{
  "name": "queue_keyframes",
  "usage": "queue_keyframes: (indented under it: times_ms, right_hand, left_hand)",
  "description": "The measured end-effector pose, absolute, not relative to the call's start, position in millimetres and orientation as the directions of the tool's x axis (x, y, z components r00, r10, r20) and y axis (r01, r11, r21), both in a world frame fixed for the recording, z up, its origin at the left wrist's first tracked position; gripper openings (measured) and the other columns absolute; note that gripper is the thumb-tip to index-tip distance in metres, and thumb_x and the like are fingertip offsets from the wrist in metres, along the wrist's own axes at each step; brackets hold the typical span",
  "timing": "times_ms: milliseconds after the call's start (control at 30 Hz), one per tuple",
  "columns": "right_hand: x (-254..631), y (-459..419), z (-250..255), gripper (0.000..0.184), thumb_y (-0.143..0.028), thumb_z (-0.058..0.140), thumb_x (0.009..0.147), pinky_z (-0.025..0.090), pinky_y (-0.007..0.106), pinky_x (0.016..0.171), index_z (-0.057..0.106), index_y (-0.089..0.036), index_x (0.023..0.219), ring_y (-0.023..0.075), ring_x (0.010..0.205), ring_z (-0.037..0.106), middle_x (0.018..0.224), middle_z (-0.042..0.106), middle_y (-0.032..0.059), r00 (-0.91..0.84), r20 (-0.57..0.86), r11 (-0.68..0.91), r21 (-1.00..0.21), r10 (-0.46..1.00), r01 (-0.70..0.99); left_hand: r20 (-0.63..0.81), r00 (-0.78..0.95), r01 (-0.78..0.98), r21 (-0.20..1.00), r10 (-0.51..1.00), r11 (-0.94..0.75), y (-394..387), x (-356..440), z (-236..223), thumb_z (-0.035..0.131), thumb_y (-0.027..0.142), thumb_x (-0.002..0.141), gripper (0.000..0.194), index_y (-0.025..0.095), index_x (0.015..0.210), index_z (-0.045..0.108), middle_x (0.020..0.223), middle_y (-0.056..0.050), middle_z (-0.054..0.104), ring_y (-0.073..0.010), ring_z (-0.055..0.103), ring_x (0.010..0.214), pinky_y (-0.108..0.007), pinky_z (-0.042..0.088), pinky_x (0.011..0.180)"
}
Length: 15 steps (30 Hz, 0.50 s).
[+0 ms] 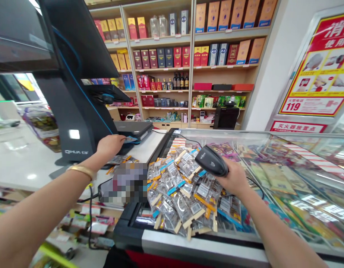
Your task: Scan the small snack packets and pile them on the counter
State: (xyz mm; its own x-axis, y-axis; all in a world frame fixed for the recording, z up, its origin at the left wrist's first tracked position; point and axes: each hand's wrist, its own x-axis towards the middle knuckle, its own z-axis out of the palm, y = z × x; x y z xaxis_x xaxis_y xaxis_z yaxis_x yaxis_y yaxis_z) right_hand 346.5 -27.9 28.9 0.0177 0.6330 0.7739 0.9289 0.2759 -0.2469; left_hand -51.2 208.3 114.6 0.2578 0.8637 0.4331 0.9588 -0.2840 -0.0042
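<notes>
My right hand (pixel 234 177) is wrapped round the grip of a black barcode scanner (pixel 211 160), whose head points left over a heap of packets. Small clear snack packets (pixel 174 178) with blue, orange and cream edges are piled on the glass freezer top. On the counter to the left, my left hand (pixel 111 146) reaches out with fingers pinched on a small packet (pixel 130 139), of which only a bluish part shows. That packet is beside a low black device (pixel 136 128). More packets (pixel 127 160) lie on the counter under my left wrist.
A point-of-sale terminal (pixel 73 115) with large screens stands at the left, near a jar (pixel 43 124). A blurred-out item (pixel 124 182) lies at the counter edge, with cables below. The glass-topped freezer (pixel 272 178) extends right. Shelves of boxes (pixel 166 57) line the back wall.
</notes>
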Motion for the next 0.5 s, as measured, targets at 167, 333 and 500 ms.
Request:
queue_keyframes:
  times_ms: [167,333,500]
  right_hand:
    - [343.7,-29.1,32.1,0.034,-0.028,0.057,0.068,0.053,0.032,0.067,0.065,-0.021,0.099,0.0252,0.078,0.070,0.088,0.074,0.0081,0.011,0.787,0.303,-0.250,0.616,0.920]
    - [340.6,-30.8,35.1,0.033,-0.028,0.058,0.069,0.054,0.032,0.072,0.064,-0.019,0.101,0.0247,0.083,0.070,0.093,0.074,0.0086,-0.062,0.771,0.399,-0.257,0.634,0.880]
    - [338.4,-31.6,35.3,0.035,-0.025,0.059,0.068,0.053,0.033,0.074,0.063,-0.019,0.102,0.0244,0.085,0.069,0.094,0.073,0.0089,-0.139,0.754,0.485,-0.260,0.642,0.835]
  left_hand:
    - [0.682,0.416,0.765,0.096,0.602,-0.637,153.8,-36.6,119.0,0.040,0.038,0.086,0.040,0.019,0.105,0.070,0.116,-0.010,0.070,-0.0243,0.064,0.107,-0.036,0.047,0.100]
    - [0.675,0.552,0.584,0.106,0.489,-0.805,98.0,-20.6,109.6,0.049,0.036,0.087,0.031,0.024,0.104,0.072,0.120,-0.007,0.068,-0.0217,0.064,0.109,-0.037,0.046,0.105]
    - [0.585,0.673,0.441,0.173,0.452,-0.881,84.9,-15.2,89.5,0.052,0.038,0.088,0.032,0.031,0.113,0.069,0.121,-0.002,0.068,-0.0187,0.066,0.106,-0.028,0.050,0.101]
